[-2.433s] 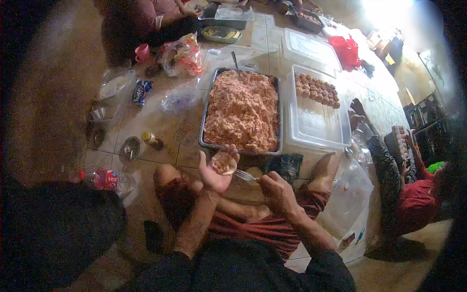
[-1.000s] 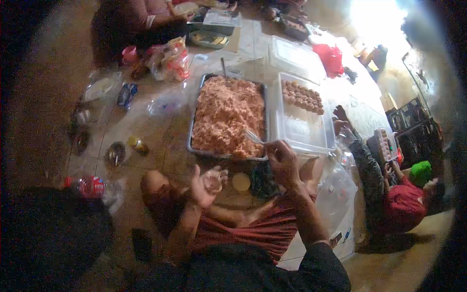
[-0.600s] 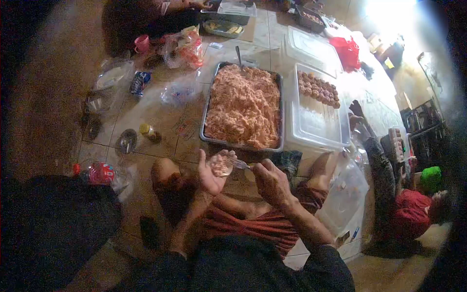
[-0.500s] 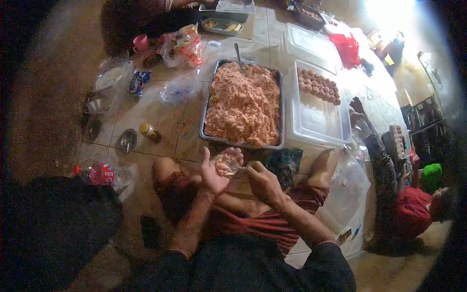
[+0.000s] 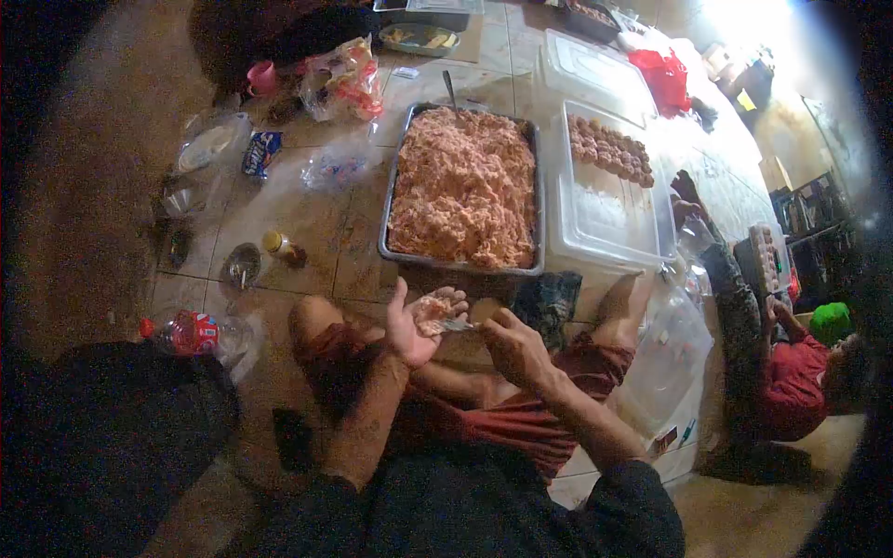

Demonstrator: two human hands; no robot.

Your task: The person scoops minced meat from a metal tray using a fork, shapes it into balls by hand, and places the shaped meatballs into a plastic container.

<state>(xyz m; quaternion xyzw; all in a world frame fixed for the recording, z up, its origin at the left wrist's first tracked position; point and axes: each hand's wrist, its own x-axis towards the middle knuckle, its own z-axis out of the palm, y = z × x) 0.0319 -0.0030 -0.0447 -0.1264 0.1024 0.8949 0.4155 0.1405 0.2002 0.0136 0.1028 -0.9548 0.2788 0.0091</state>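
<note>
My left hand (image 5: 407, 337) is palm up, thumb spread, and a thin wrapper with pinkish ground-meat filling (image 5: 432, 312) rests on its palm and fingers. Close beside it, my right hand (image 5: 517, 350) is closed round a small metal spoon (image 5: 457, 325); its bright tip touches the filling, though its exact shape is blurred. Just beyond both hands lies a large rectangular tray (image 5: 383, 223) heaped with the pink meat mixture (image 5: 465, 186). A spoon handle (image 5: 450, 89) sticks out at the tray's far edge.
Right of the tray, a clear plastic container (image 5: 609, 256) holds rows of dumplings (image 5: 609, 149). A lid (image 5: 595, 74) lies behind it. A small jar (image 5: 281, 246), a metal dish (image 5: 244, 267) and a bottle (image 5: 191, 332) are at left. A person in red (image 5: 791, 386) sits at far right.
My right hand has moved slightly right and down, and the spoon tip now shows against the filling. My left hand stays almost in place. The person in red has shifted their arms.
</note>
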